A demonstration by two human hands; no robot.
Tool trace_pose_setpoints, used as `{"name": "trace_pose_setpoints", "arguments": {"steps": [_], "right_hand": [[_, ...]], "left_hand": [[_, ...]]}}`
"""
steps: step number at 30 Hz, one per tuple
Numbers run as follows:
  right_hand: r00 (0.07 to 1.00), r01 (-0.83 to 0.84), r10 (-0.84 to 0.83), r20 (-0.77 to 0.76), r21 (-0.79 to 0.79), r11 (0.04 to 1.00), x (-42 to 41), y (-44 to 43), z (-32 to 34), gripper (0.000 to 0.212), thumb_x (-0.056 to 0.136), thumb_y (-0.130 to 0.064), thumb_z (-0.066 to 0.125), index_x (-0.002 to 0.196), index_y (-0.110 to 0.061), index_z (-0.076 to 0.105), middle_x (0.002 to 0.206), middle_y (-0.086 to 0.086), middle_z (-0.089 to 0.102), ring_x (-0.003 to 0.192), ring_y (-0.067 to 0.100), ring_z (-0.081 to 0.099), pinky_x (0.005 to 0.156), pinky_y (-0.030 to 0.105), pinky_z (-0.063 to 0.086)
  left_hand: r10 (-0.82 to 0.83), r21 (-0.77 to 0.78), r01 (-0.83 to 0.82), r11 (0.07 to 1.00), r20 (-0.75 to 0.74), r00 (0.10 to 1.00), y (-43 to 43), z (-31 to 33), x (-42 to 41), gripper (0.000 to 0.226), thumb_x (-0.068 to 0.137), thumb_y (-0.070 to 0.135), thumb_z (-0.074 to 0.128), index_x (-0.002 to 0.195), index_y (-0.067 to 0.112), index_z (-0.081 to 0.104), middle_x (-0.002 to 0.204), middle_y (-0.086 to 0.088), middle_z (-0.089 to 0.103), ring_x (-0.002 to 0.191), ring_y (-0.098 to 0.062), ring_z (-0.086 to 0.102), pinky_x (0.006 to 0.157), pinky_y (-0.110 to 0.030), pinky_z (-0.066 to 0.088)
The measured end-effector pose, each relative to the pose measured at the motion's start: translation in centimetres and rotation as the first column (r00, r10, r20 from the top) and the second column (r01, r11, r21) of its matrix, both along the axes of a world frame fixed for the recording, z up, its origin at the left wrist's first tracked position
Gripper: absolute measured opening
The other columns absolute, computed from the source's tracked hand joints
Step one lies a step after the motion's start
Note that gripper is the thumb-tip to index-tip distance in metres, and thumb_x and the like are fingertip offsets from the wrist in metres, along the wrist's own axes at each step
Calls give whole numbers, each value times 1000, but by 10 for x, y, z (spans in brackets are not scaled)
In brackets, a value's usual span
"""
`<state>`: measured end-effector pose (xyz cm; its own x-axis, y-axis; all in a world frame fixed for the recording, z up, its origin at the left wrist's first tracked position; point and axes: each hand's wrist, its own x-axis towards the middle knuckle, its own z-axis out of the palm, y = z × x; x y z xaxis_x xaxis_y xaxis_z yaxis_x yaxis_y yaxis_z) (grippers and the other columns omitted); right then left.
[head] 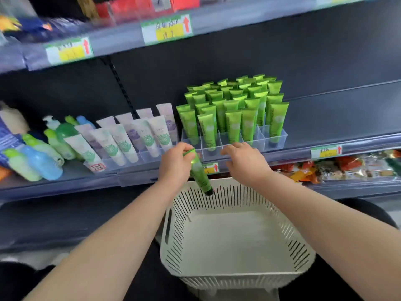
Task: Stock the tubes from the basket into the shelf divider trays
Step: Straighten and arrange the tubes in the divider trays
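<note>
My left hand [176, 162] pinches a green tube [200, 174] by its crimped end, and the tube hangs cap down over the far rim of the white slotted basket [301, 253]. No tubes show inside the basket. My right hand [244, 161] hovers with relaxed fingers just in front of the clear divider tray [280, 137], holding nothing. Several green tubes [234, 105] stand upright in the tray's rows on the middle shelf.
Pale purple and white tubes [134, 135] lean in a second clear tray to the left. Green and blue bottles [39, 153] lie further left. Price tags [326, 151] line the shelf edges. Packaged snacks [347, 166] fill the lower shelf on the right.
</note>
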<state>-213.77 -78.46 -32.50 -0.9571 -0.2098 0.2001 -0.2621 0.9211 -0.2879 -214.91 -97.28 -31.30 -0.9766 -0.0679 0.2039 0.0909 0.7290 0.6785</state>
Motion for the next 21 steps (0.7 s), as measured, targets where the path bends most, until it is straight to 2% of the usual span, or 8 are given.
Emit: {"name": "trace_pose_setpoints", "arguments": {"steps": [4,7,9,11,13,17,21], "right_hand": [[995,-17,17,-97,-9,1000,-18,0,41,34,94,-13,46,124,-23,56,112,2,62,104,26,56,74,34,43],[992,-10,11,-127,5,1000,-35,-3,63,34,93,-11,45,120,-27,58,104,-1,67,91,24,62,69,33,50],[988,-2,5,-154,22,1000,-47,-4,72,35,92,-10,45,119,-28,59,102,-1,68,89,24,63,68,33,52],[982,1,6,-190,41,999,-60,-6,74,36,91,-8,46,119,-28,59,102,0,68,92,24,61,64,31,49],[971,-6,16,-237,45,999,-72,-10,73,38,90,-6,47,122,-25,57,106,2,66,102,25,56,68,32,45],[944,8,25,-329,98,995,-90,-19,68,48,87,-7,53,131,-23,48,118,1,59,112,25,48,85,39,40],[949,-27,72,-307,148,989,-104,-25,62,45,88,-9,53,129,-26,51,121,-2,58,116,23,47,89,40,36]], "left_hand": [[21,38,-16,999,-140,990,2,48,-18,12,95,17,58,104,17,66,103,0,67,91,-19,63,80,-39,55],[38,-24,-44,999,-191,981,2,75,-34,16,97,16,55,108,17,66,108,-3,67,97,-20,61,84,-33,50],[23,-64,-38,997,-225,974,2,87,-44,16,98,17,52,107,20,65,105,0,67,96,-20,60,83,-35,50],[7,-106,-33,994,-237,971,3,91,-54,16,99,18,50,106,21,64,100,1,66,91,-19,59,78,-37,50],[-3,-154,-34,987,-233,972,2,88,-64,16,100,18,48,105,21,63,96,0,65,85,-21,58,74,-39,51],[-6,-250,-42,967,-189,982,-1,74,-84,17,101,17,48,109,21,62,97,-4,65,84,-25,58,71,-40,51],[-5,-242,-27,970,-134,991,-4,59,-98,17,100,18,49,109,20,63,100,-4,66,85,-24,59,72,-38,51]]}}
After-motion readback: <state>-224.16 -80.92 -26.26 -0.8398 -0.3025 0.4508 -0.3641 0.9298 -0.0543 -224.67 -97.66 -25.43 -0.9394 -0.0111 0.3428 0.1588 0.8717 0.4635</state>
